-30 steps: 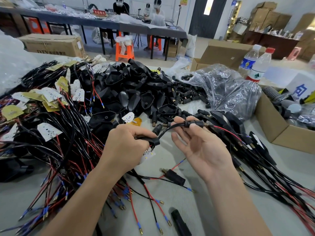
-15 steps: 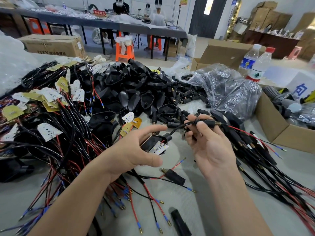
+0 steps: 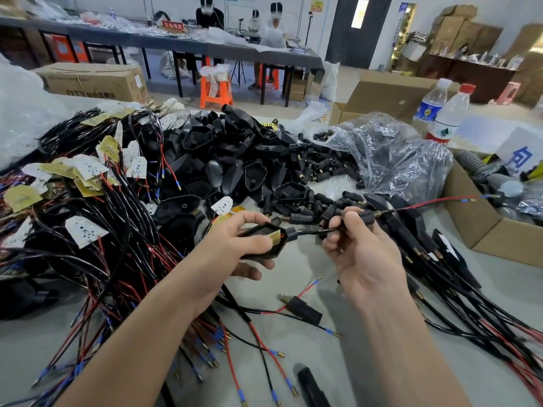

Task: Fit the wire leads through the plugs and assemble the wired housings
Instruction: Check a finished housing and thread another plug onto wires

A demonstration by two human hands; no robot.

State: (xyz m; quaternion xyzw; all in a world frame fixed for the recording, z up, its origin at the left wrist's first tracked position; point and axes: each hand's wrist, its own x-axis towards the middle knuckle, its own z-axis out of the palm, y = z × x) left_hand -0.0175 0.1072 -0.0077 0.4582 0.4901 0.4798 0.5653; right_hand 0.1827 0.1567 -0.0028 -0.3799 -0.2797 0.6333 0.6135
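Note:
My left hand (image 3: 232, 248) grips a black housing (image 3: 264, 240) with a small yellow board inside it. A black cable runs from the housing's collar to my right hand (image 3: 361, 254), which pinches the cable and a small black plug (image 3: 367, 217) threaded on the wire. The red lead (image 3: 426, 203) with a blue-tipped end sticks out to the right past the plug. Both hands hover above the grey table (image 3: 323, 342), close together at the centre of the view.
A heap of empty black housings (image 3: 235, 160) and loose plugs (image 3: 326, 165) lies behind the hands. Wired boards with red and black leads (image 3: 88, 207) pile up at left; finished cables (image 3: 458, 274) at right. Cardboard box (image 3: 482, 230), plastic bag (image 3: 390, 154) and bottles (image 3: 446, 116) stand at right.
My left hand turned the housing and closed round it, showing its open side with the board. My right hand slid along the cable, and the red lead now reaches farther right.

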